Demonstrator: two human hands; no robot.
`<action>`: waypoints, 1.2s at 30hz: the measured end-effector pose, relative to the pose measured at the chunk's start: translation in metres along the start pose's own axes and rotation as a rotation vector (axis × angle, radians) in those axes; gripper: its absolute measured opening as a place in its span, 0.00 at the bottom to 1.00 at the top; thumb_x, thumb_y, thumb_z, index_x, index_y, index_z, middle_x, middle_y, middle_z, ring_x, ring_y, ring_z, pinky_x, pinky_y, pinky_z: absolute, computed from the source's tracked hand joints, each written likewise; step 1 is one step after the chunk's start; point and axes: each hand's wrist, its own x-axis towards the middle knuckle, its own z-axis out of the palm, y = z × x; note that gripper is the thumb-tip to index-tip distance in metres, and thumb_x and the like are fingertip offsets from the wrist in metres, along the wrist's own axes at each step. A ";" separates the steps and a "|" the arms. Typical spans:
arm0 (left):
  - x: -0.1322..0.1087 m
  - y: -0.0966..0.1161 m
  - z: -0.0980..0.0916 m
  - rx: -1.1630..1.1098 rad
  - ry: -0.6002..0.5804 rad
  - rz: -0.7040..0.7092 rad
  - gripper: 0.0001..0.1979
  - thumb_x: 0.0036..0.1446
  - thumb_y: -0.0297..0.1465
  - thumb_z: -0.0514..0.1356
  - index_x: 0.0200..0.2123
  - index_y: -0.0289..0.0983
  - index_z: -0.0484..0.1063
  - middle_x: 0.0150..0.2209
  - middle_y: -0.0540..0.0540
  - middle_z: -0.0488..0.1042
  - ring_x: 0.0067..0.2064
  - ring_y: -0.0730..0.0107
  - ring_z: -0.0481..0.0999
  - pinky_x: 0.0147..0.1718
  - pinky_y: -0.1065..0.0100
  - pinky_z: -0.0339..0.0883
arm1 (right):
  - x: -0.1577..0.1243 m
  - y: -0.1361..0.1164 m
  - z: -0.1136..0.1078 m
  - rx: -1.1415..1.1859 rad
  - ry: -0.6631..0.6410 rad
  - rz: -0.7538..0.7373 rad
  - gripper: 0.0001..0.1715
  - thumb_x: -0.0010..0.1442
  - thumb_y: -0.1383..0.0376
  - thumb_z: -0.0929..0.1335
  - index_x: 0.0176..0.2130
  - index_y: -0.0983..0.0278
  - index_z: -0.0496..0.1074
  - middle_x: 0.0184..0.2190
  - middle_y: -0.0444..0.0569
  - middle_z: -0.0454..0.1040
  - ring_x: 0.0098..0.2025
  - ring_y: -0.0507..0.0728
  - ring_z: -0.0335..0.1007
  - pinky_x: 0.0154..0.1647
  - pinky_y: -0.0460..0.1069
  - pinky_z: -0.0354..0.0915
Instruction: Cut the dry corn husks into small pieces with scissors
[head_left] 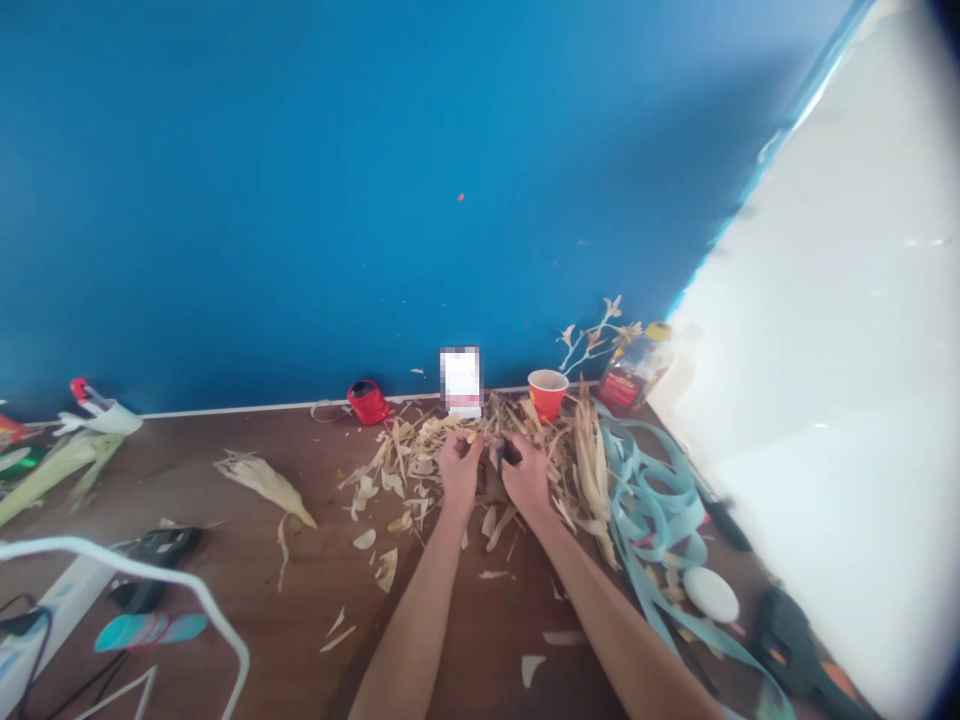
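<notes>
My left hand (459, 468) is closed in a pinch, with a small pale piece of dried corn husk (472, 437) at its fingertips. Close beside it, my right hand (527, 472) is wrapped round black-handled scissors (511, 452); their blades are too blurred to make out. Both hands hover over a heap of cut husk scraps (409, 455) on the brown table (337, 600). Just behind the hands, a lit phone (460, 380) leans against the blue wall.
A red paper cup (548, 400) and a red roll (367, 402) stand near the wall. Right lie a husk bundle (592, 460), blue ribbon (652, 490), a white disc (711, 595) and a glue gun (795, 640). Left are a husk (262, 482), a power strip (56, 625) and a white cable (187, 580).
</notes>
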 end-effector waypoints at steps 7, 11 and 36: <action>0.004 -0.006 -0.001 0.086 -0.059 0.043 0.10 0.48 0.35 0.64 0.33 0.35 0.73 0.29 0.48 0.74 0.30 0.71 0.72 0.31 0.70 0.64 | 0.003 -0.004 -0.003 -0.019 0.050 -0.009 0.19 0.54 0.61 0.66 0.46 0.63 0.73 0.37 0.50 0.78 0.38 0.59 0.73 0.42 0.52 0.68; 0.001 -0.005 -0.001 0.161 -0.205 0.029 0.05 0.48 0.31 0.62 0.28 0.34 0.74 0.25 0.48 0.73 0.27 0.71 0.71 0.29 0.70 0.63 | 0.004 -0.011 -0.006 -0.026 0.071 -0.128 0.21 0.53 0.62 0.66 0.47 0.62 0.72 0.44 0.51 0.76 0.45 0.60 0.71 0.49 0.54 0.65; -0.001 0.003 0.001 0.249 -0.277 0.114 0.12 0.54 0.40 0.60 0.33 0.36 0.73 0.30 0.47 0.74 0.32 0.69 0.71 0.33 0.69 0.63 | 0.011 0.002 -0.002 0.401 0.218 0.115 0.21 0.50 0.60 0.71 0.44 0.65 0.72 0.40 0.53 0.77 0.38 0.58 0.75 0.45 0.55 0.69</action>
